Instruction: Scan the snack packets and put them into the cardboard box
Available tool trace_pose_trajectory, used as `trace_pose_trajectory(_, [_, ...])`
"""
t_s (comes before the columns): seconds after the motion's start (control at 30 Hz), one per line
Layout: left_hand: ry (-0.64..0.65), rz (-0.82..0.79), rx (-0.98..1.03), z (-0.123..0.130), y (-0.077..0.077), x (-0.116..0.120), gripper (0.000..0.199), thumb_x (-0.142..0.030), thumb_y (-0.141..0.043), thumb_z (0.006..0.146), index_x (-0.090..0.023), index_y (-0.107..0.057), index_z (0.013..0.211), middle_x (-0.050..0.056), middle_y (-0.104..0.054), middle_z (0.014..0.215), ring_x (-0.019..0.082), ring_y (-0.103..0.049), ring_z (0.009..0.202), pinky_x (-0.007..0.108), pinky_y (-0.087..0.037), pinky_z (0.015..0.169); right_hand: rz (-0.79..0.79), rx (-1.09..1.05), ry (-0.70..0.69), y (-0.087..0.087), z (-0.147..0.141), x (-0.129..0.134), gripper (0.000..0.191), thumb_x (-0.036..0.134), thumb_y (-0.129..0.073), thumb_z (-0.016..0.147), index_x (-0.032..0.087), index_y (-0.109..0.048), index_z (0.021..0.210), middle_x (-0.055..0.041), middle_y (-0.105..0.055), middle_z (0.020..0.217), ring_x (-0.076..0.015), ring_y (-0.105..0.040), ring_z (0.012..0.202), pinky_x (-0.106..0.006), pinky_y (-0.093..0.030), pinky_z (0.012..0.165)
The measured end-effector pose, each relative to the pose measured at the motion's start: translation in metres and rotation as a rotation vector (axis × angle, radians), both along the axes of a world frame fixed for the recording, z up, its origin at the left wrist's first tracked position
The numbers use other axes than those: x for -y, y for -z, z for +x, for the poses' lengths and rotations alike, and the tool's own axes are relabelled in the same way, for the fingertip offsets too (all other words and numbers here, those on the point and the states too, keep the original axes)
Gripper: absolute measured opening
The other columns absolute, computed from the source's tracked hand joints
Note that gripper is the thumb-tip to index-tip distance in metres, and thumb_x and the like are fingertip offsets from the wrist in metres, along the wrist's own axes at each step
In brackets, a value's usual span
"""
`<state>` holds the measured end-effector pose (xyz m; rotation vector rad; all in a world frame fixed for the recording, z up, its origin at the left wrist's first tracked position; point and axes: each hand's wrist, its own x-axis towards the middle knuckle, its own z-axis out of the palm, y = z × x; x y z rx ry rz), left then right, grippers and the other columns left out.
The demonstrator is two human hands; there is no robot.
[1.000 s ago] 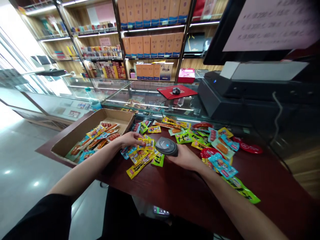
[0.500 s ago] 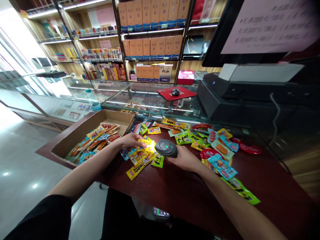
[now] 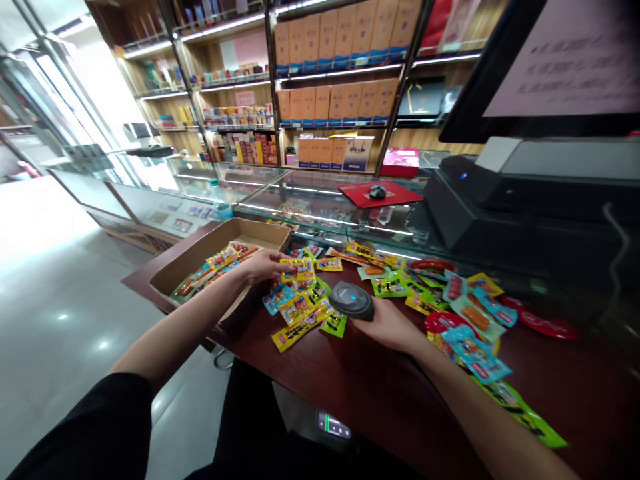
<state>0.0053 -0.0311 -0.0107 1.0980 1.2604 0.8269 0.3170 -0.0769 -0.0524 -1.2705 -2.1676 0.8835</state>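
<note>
My left hand [image 3: 265,267] pinches a small yellow snack packet [image 3: 299,269] above the pile, beside the cardboard box [image 3: 240,230]. My right hand [image 3: 393,324] is wrapped round a dark handheld scanner [image 3: 351,301], its head pointing left toward the packets. Beneath and between the hands lie a long yellow packet [image 3: 299,329], a green packet [image 3: 334,324] and a blue packet [image 3: 278,298]. The box at the left holds several sausage packets [image 3: 225,257]. More packets, such as a blue one [image 3: 475,352], spread over the dark red table [image 3: 350,380] at the right.
Behind the table runs a glass counter [image 3: 260,190] with a red mat [image 3: 381,193] and a mouse [image 3: 377,191]. A monitor [image 3: 565,67] and dark machine [image 3: 500,207] stand at the right. A phone [image 3: 333,425] shows below the table edge.
The view has swung left, so things sit further right. My left hand has lifted the yellow packet off the pile. The bright scanner light on the packets is gone, and its green indicator now looks blue.
</note>
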Motion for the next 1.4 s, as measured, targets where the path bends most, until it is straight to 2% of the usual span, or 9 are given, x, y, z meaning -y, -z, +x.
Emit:
trace_pose_trajectory(0.2, [-0.204,0.133,-0.074,-0.073,-0.026,0.020,0.052,-0.036,-0.091,0.047,-0.014,-0.071,0.089,0.010,-0.073,0.092,0.017,-0.068,0.077,0.024,-0.053,0.061,-0.002,0.009,0.001,0.003,0.002,-0.001,0.031,0.025,-0.064,0.070,0.016,-0.068,0.099,-0.0078,-0.074,0.100,-0.0275,-0.068,0.093,-0.033,-0.052,0.079])
trace_pose_trajectory(0.37, [-0.367,0.255,-0.283,-0.113,-0.030,0.017,0.055,-0.043,-0.087,0.050,-0.016,-0.070,0.094,0.008,-0.073,0.089,0.015,-0.066,0.076,0.020,-0.048,0.058,0.005,0.002,0.004,0.003,0.006,-0.003,0.034,0.027,-0.064,0.072,0.015,-0.068,0.103,-0.0073,-0.075,0.098,-0.0259,-0.069,0.090,-0.033,-0.052,0.079])
trace_pose_trajectory(0.47, [-0.371,0.325,-0.390,-0.098,-0.028,0.011,0.055,-0.049,-0.084,0.053,-0.015,-0.070,0.094,0.007,-0.072,0.082,0.014,-0.064,0.070,0.020,-0.044,0.053,0.000,-0.029,-0.008,0.003,0.008,-0.005,0.036,0.028,-0.064,0.074,0.016,-0.067,0.108,-0.0068,-0.074,0.100,-0.0260,-0.069,0.092,-0.033,-0.053,0.080])
trace_pose_trajectory(0.6, [-0.228,0.402,-0.441,-0.043,-0.016,-0.004,0.052,-0.051,-0.081,0.056,-0.014,-0.070,0.091,0.006,-0.071,0.079,0.013,-0.062,0.066,0.022,-0.044,0.056,0.013,-0.047,0.030,0.003,0.013,-0.009,0.035,0.028,-0.066,0.073,0.016,-0.068,0.107,-0.0066,-0.074,0.103,-0.0274,-0.068,0.096,-0.035,-0.053,0.082])
trace_pose_trajectory(0.73, [0.042,0.422,-0.470,0.017,0.005,-0.025,0.047,-0.048,-0.076,0.063,-0.015,-0.070,0.094,0.006,-0.072,0.083,0.016,-0.065,0.072,0.025,-0.048,0.064,0.000,-0.067,0.072,0.002,0.018,-0.012,0.037,0.027,-0.066,0.074,0.018,-0.067,0.110,-0.0056,-0.073,0.107,-0.0261,-0.068,0.098,-0.034,-0.052,0.085])
trace_pose_trajectory(0.87, [0.323,0.384,-0.777,0.055,0.026,-0.038,0.039,-0.045,-0.074,0.064,-0.017,-0.070,0.091,0.004,-0.072,0.081,0.018,-0.065,0.072,0.025,-0.046,0.063,-0.003,-0.044,0.102,0.002,0.022,-0.014,0.032,0.026,-0.064,0.075,0.019,-0.069,0.106,-0.0039,-0.074,0.102,-0.0250,-0.069,0.094,-0.032,-0.053,0.081])
trace_pose_trajectory(1.13, [0.459,0.371,-0.965,0.053,0.055,-0.036,0.059,-0.051,-0.078,0.053,-0.018,-0.061,0.099,0.003,-0.068,0.085,0.019,-0.064,0.079,0.024,-0.042,0.064,-0.008,-0.046,0.119,0.008,0.027,-0.021,0.035,0.028,-0.066,0.074,0.020,-0.069,0.108,-0.0032,-0.074,0.101,-0.0245,-0.069,0.092,-0.032,-0.054,0.081])
trace_pose_trajectory(1.3, [0.587,0.398,-1.005,0.051,0.052,-0.031,0.039,-0.049,-0.076,0.055,-0.017,-0.063,0.074,0.002,-0.064,0.073,0.016,-0.056,0.067,0.025,-0.038,0.058,-0.017,-0.055,0.129,0.009,0.026,-0.020,0.038,0.028,-0.068,0.073,0.020,-0.067,0.110,-0.0045,-0.074,0.103,-0.0250,-0.069,0.093,-0.032,-0.054,0.082])
trace_pose_trajectory(1.4, [0.570,0.433,-0.967,0.052,0.054,-0.028,0.036,-0.046,-0.078,0.053,-0.017,-0.062,0.068,0.001,-0.060,0.070,0.014,-0.052,0.064,0.025,-0.036,0.057,-0.027,-0.045,0.137,0.008,0.024,-0.019,0.038,0.030,-0.069,0.073,0.019,-0.067,0.109,-0.0060,-0.074,0.105,-0.0256,-0.069,0.095,-0.032,-0.054,0.082])
